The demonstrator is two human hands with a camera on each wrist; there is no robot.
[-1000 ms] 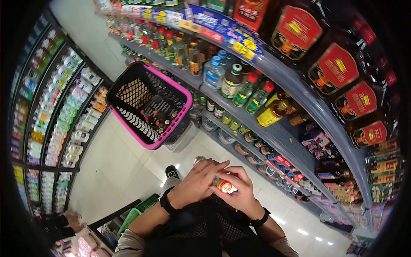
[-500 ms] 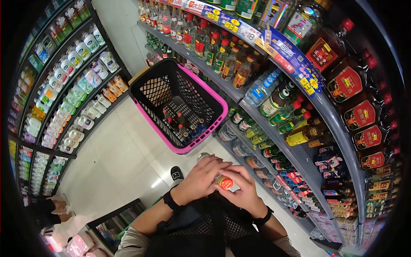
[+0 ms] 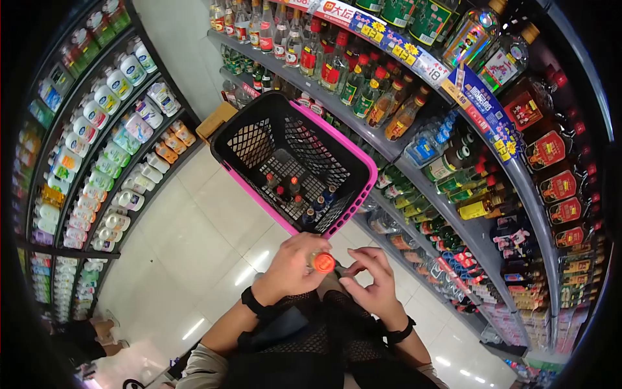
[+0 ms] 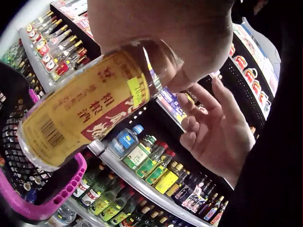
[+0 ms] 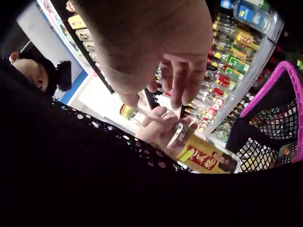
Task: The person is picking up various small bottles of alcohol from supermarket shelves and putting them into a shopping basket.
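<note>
left hand fingers curled round bottle | right hand fingers spread beside it

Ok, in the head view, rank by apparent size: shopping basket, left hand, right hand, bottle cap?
1. The shopping basket, largest.
2. The left hand and right hand: about alike, so unranked.
3. The orange-red bottle cap, smallest.

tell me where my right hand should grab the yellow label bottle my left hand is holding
Probably the wide labelled body of the bottle, below where the left hand holds its upper part near the orange cap. That stretch is bare and round, and looks broad enough for a full wrap as the grip. Come from the bottle's right side, where the right hand hovers open.
</note>
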